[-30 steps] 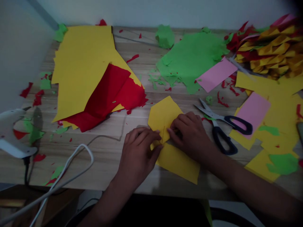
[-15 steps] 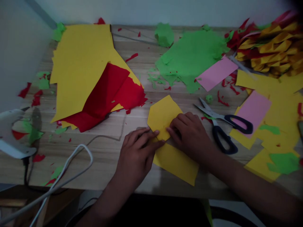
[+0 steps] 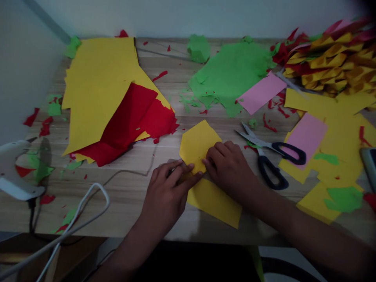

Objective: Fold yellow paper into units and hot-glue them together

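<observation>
A folded yellow paper [image 3: 199, 137] with a pointed top lies on the table in front of me. My left hand [image 3: 169, 182] grips its lower left edge, thumb and forefinger stretched onto the paper. On the lower right side, my right hand [image 3: 227, 162] has its fingers curled and pinched against the same paper. A second flat stretch of yellow paper [image 3: 217, 203] shows below the hands; whether it joins the folded part is hidden. To the right of my right hand lie scissors [image 3: 261, 143] with dark blue handles, their blades apart.
Large yellow sheets [image 3: 100, 86] with a red sheet [image 3: 126, 121] lie left. Green paper [image 3: 232, 74], pink strips [image 3: 261, 94] and a pile of folded yellow paper [image 3: 331, 66] spread behind and right. A white glue gun [image 3: 17, 168] and white cable [image 3: 102, 196] are at left.
The whole view has shifted slightly, with most things a little further left. Both hands keep nearly the same hold on the folded yellow paper.
</observation>
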A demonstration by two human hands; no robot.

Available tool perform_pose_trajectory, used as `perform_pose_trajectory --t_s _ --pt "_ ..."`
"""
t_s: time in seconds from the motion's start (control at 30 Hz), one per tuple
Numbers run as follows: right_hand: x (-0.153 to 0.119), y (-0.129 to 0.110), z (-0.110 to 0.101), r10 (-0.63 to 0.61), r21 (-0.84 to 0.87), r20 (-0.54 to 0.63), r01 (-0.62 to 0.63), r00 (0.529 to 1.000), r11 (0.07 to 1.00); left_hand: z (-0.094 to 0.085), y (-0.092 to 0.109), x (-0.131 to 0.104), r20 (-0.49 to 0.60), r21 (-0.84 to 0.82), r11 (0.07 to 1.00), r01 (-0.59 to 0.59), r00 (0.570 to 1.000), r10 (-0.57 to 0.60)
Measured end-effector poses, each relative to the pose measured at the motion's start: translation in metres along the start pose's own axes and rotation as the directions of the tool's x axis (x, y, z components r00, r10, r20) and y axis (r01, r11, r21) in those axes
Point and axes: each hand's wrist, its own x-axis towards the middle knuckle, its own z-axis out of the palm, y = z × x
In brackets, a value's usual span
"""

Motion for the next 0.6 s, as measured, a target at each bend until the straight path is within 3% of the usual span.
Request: perform_pose_trajectory --t_s 0.33,0.6 --pt "-0.002 -0.005 0.002 0.018 -0.090 -0.002 -0.018 1.000 0.996 -0.006 0.004 -0.017 0.078 0.048 0.997 -0.068 0.995 0.064" --pt "-0.005 -0.005 0.005 0.067 -0.029 -0.066 -0.069 0.996 0.997 -0.005 0.016 -0.006 0.104 0.170 0.985 -0.026 0.995 0.008"
